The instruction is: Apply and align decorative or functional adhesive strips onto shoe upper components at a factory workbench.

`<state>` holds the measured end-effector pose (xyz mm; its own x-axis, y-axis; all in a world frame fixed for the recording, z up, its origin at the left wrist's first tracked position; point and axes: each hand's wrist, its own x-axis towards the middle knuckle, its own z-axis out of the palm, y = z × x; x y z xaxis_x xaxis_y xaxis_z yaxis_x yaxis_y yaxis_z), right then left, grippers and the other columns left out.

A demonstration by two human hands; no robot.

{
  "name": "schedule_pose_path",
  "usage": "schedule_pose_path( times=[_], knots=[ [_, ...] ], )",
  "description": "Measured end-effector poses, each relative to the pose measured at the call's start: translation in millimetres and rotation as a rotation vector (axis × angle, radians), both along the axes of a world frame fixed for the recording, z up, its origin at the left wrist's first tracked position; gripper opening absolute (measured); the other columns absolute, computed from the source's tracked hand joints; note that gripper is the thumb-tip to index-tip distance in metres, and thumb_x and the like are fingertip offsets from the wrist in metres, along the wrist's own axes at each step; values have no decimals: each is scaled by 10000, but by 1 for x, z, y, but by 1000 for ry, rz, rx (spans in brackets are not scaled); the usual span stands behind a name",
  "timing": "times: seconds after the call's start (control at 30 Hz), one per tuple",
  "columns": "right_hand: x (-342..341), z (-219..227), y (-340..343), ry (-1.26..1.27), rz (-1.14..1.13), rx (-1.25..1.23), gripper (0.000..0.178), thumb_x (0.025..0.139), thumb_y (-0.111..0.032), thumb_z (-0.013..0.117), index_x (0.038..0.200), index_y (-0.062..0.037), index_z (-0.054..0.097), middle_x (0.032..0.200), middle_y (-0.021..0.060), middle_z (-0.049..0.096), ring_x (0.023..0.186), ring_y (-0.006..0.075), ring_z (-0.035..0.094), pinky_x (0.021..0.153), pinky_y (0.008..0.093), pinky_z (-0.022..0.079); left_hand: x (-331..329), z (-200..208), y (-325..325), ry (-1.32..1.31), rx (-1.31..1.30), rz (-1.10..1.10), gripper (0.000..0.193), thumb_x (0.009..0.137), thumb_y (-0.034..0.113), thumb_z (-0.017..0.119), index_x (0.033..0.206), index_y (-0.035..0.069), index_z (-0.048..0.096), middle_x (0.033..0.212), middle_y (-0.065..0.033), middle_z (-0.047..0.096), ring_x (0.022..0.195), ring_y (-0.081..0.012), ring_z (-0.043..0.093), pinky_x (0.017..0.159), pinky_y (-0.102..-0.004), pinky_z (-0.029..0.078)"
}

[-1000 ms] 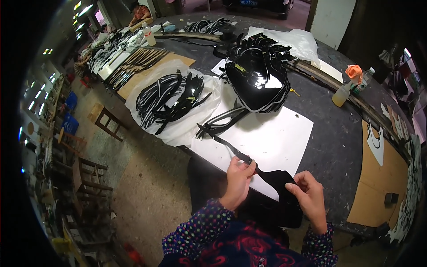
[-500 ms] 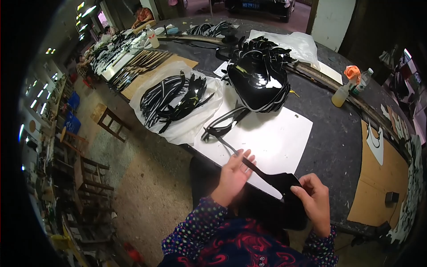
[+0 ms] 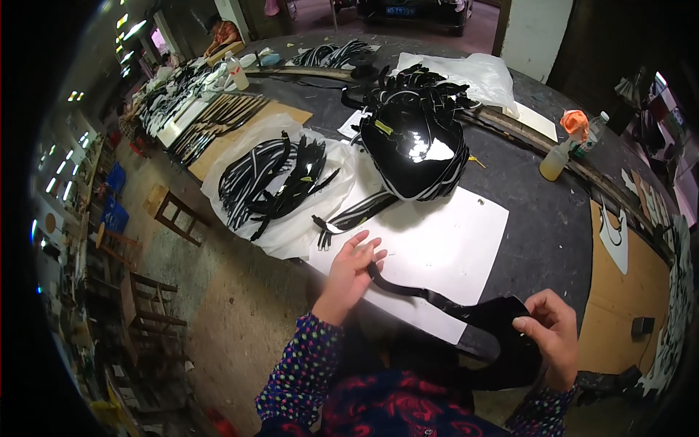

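At the near edge of the dark worktable [image 3: 553, 218], one black cut piece [image 3: 466, 320] hangs stretched between two hands. Left hand [image 3: 353, 273] has the narrow strap end, fingers partly spread with the tip tucked under them against the white sheet [image 3: 437, 255]. Right hand [image 3: 550, 335] is pinching the broad curved end, thumb and fingers closed on it, just off the table's rim.

Risk, as I read it: that strap is thin and pulled fairly taut, so a sharper tug from either side could slip it out of the looser left-hand hold, or kink the narrow neck where it widens. The broad end sits past the table edge over the lap; lose the pinch and it likely drops to the floor. The white sheet could also slide under the left hand and drag toward the heap.

Now the count. One glossy black stacked heap [image 3: 419, 146] sits in the middle, with one loose striped strip [image 3: 357, 215] lying at its foot. One spread of black-and-white striped pieces [image 3: 273, 182] lies on a clear plastic sheet, too many to number. One squeeze bottle [image 3: 557, 156] with an orange top stands at the far right, and one white plastic bag [image 3: 473, 73] is behind the heap. Two wooden stools [image 3: 175, 215] are on the floor to the left.
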<state>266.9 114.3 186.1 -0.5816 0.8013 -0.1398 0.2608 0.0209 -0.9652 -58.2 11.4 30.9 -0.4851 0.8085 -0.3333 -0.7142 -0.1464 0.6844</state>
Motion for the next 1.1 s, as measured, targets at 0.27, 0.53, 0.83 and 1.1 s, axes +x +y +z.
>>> schedule_pose_path(
  times=[0.27,0.53,0.83,1.1],
  knots=[
    [-77,11,88,306,42,24,127,876,-58,711,935,-29,601,797,-16,632,704,33,571,626,172,426,-129,169,97,691,140,-27,453,939,16,617,1348,-44,432,1162,-140,626,1071,-208,622,936,-298,525],
    [-238,-69,170,268,-324,66,322,858,-198,743,1045,4,577,881,48,631,666,101,593,507,258,480,-239,294,247,1741,100,538,526,925,345,677,1311,11,554,1228,-156,623,1113,-225,594,926,-344,476],
    [-185,-109,183,60,-203,452,313,921,-140,627,1160,34,524,929,238,663,897,423,648,796,475,507,-26,85,138,2251,-173,-416,694,851,512,661,1444,199,483,1563,-108,356,1461,-310,284,1151,-559,165],
    [115,-173,313,-1198,-590,1122,359,919,-132,575,1236,35,584,1319,287,538,1218,425,532,1037,466,431,-29,67,103,2439,54,-286,458,888,184,640,1337,118,583,1398,-76,563,1344,-281,484,1121,-481,269]
  ],
)
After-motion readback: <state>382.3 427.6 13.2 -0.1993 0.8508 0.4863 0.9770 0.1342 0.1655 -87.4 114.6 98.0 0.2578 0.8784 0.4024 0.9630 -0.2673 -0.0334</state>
